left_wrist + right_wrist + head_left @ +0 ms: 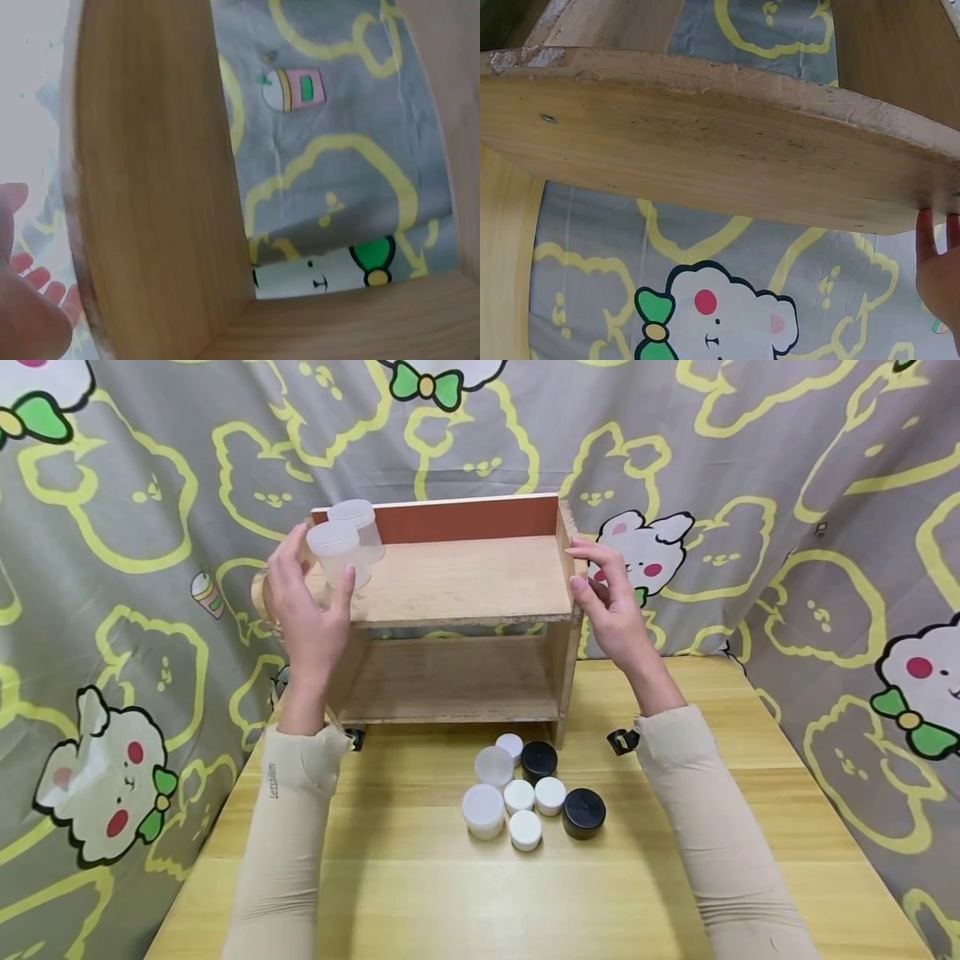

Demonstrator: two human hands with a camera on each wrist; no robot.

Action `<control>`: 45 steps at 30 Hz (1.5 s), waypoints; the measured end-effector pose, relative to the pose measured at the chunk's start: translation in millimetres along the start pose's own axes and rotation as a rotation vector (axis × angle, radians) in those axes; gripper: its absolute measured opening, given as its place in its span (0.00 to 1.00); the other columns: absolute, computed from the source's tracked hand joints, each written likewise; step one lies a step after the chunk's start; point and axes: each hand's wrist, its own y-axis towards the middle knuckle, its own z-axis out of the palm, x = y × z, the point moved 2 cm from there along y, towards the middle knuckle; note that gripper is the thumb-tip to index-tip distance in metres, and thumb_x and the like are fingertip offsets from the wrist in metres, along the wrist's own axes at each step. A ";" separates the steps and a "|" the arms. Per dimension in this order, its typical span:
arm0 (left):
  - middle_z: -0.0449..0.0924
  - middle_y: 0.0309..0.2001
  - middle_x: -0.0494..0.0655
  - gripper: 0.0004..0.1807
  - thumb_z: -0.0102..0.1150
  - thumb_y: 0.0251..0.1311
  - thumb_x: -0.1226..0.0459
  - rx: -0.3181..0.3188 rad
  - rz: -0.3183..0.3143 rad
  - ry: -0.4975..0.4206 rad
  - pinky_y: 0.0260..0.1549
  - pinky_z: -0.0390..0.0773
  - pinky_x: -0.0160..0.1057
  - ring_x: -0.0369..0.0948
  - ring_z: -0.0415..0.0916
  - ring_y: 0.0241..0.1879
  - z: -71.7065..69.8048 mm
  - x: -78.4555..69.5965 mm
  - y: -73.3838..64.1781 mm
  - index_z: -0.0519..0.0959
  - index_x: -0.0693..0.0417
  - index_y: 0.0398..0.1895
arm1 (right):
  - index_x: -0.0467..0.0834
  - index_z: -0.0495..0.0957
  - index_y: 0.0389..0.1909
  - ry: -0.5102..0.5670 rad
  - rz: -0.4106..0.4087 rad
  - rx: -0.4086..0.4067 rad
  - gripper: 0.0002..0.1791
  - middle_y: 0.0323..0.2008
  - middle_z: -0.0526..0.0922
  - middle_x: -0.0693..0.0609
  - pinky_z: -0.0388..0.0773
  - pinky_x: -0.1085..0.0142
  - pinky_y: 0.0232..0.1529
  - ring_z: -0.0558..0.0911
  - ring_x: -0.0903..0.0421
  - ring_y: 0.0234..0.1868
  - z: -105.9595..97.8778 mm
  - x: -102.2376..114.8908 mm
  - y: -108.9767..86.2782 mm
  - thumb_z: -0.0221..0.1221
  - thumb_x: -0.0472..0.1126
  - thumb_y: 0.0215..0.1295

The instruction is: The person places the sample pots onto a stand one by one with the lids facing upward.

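Note:
At the top left of a wooden shelf unit (465,581), my left hand (307,618) holds a translucent jar (333,547), thumb on its front and fingers along its left side. Another translucent jar (360,522) stands right behind it. From the left wrist, several fingertips (52,291) show above the top board. My right hand (615,602) grips the shelf's right side panel (566,539) at its upper front edge. In the right wrist view, two fingers (926,225) of this hand touch the panel's flat face.
Before the shelf on the wooden table (480,910) sits a cluster of small jars: several white ones (525,829), translucent-lidded ones (483,810) and two black ones (583,812). A patterned grey curtain (450,452) hangs close behind and beside the shelf.

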 end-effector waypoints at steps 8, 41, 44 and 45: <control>0.72 0.68 0.57 0.34 0.65 0.66 0.58 0.100 0.117 -0.070 0.67 0.68 0.46 0.53 0.69 0.64 1.4 -18.0 -44.1 0.69 0.55 0.74 | 0.40 0.70 0.67 -0.007 0.002 0.009 0.20 0.74 0.66 0.52 0.63 0.49 0.74 0.62 0.56 0.77 3.2 0.8 -0.9 0.54 0.34 0.77; 0.74 0.69 0.45 0.34 0.69 0.66 0.56 0.978 0.026 -0.261 0.66 0.75 0.55 0.46 0.72 0.68 37.6 1.1 -232.5 0.70 0.47 0.74 | 0.38 0.70 0.67 -0.003 -0.037 -0.003 0.20 0.74 0.67 0.52 0.65 0.56 0.71 0.62 0.56 0.77 0.2 -3.4 1.7 0.54 0.38 0.78; 0.75 0.69 0.46 0.33 0.69 0.66 0.57 1.039 0.020 -0.273 0.65 0.76 0.53 0.46 0.74 0.66 38.8 3.1 -242.2 0.71 0.51 0.73 | 0.38 0.70 0.67 -0.003 -0.037 -0.003 0.20 0.74 0.67 0.52 0.66 0.57 0.70 0.63 0.56 0.77 0.0 -3.7 1.7 0.54 0.38 0.78; 0.76 0.69 0.46 0.33 0.69 0.66 0.57 1.058 0.023 -0.277 0.64 0.76 0.53 0.46 0.74 0.66 39.4 3.5 -244.8 0.71 0.52 0.73 | 0.38 0.70 0.66 -0.003 -0.038 -0.004 0.20 0.74 0.67 0.52 0.66 0.58 0.70 0.63 0.56 0.77 -0.2 -3.7 1.8 0.54 0.38 0.78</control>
